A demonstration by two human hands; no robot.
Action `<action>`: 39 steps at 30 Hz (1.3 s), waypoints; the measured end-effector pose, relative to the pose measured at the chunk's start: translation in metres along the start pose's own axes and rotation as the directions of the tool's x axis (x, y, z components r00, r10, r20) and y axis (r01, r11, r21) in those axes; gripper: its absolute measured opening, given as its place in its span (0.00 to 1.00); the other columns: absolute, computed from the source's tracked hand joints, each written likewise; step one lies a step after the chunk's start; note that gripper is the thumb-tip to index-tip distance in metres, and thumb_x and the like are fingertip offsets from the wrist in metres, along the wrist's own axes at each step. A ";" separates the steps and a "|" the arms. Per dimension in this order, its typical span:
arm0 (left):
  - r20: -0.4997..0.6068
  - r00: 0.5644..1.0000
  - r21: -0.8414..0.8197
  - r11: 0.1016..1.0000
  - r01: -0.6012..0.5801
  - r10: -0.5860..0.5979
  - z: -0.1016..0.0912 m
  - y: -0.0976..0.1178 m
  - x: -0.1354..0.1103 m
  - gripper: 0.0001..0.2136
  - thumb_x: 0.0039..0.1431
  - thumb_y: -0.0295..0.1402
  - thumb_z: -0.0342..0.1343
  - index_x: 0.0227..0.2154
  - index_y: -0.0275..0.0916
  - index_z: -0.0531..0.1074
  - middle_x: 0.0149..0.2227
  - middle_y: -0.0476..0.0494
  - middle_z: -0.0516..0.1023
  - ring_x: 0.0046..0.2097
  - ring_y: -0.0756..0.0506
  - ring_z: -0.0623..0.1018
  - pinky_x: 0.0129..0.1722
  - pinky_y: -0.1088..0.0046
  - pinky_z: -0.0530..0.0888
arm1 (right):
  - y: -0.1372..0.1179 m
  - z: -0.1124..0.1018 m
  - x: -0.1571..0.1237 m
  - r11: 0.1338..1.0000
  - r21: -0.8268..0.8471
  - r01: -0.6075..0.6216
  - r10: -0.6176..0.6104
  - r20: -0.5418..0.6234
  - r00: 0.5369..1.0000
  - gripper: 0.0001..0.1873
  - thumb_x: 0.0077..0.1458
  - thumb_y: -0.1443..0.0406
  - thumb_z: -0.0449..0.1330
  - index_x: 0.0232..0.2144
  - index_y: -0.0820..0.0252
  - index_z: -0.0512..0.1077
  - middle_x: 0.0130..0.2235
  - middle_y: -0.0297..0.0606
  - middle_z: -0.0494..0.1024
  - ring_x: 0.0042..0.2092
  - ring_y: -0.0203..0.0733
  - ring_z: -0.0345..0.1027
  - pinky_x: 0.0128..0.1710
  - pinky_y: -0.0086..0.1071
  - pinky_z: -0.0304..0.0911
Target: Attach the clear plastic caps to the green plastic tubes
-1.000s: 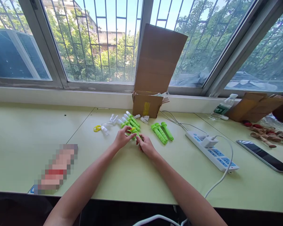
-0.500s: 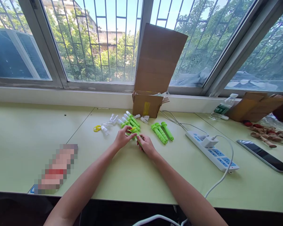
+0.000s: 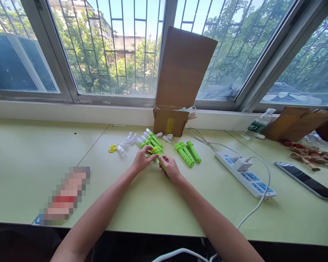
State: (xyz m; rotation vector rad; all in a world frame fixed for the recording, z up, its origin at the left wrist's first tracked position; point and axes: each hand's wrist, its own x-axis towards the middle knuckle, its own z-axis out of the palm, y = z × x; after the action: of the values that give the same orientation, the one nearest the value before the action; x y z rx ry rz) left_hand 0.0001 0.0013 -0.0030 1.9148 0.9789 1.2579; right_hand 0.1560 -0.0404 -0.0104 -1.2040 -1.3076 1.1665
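My right hand (image 3: 169,168) is closed around the body of a green plastic tube (image 3: 160,158) at the middle of the table. At the tube's upper end, my left hand (image 3: 142,159) pinches with its fingertips by a yellow ring (image 3: 154,149); the fingers partly hide it. Just behind my hands lie several green tubes with clear tips (image 3: 152,137). Clear plastic caps (image 3: 121,150) and yellow rings (image 3: 112,149) are scattered to their left. Three green tubes without clear tips (image 3: 184,154) rest to the right of my right hand.
An open cardboard box (image 3: 166,122) stands against the window sill, with clear caps (image 3: 166,139) before it. To the right are a white power strip (image 3: 248,176) with cables, a phone (image 3: 307,180), a water bottle (image 3: 258,125) and wooden pieces (image 3: 306,154). A blurred-out item (image 3: 68,193) lies front left.
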 end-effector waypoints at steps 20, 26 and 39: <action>-0.008 1.000 0.035 0.999 0.001 -0.001 0.000 0.003 -0.003 0.18 0.49 0.45 0.57 0.38 0.38 0.65 0.40 0.43 0.72 0.38 0.47 0.77 0.25 0.76 0.75 | -0.003 0.002 -0.001 0.997 -0.075 -0.008 -0.002 -0.128 0.992 0.24 0.41 0.52 0.63 0.37 0.59 0.64 0.23 0.31 0.72 0.14 0.31 0.57 0.10 0.25 0.51; 0.001 1.000 0.052 0.999 -0.004 0.004 -0.001 0.003 -0.004 0.19 0.49 0.45 0.57 0.39 0.38 0.65 0.40 0.43 0.72 0.38 0.47 0.77 0.26 0.75 0.76 | -0.002 0.003 -0.002 0.996 -0.088 0.024 -0.036 -0.141 0.989 0.22 0.41 0.51 0.63 0.33 0.59 0.65 0.28 0.34 0.73 0.16 0.31 0.60 0.11 0.27 0.55; 0.007 1.000 0.025 1.000 0.003 -0.003 -0.002 0.005 -0.003 0.19 0.49 0.45 0.57 0.39 0.38 0.65 0.40 0.42 0.72 0.37 0.47 0.76 0.27 0.75 0.76 | -0.001 0.002 -0.002 0.998 -0.049 0.027 -0.030 -0.079 0.996 0.22 0.42 0.50 0.61 0.32 0.59 0.65 0.26 0.33 0.73 0.15 0.31 0.59 0.12 0.26 0.53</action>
State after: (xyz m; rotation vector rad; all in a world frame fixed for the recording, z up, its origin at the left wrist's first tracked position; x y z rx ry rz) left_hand -0.0017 -0.0032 0.0005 1.9352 0.9980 1.2419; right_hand 0.1538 -0.0422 -0.0093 -1.2498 -1.2949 1.0617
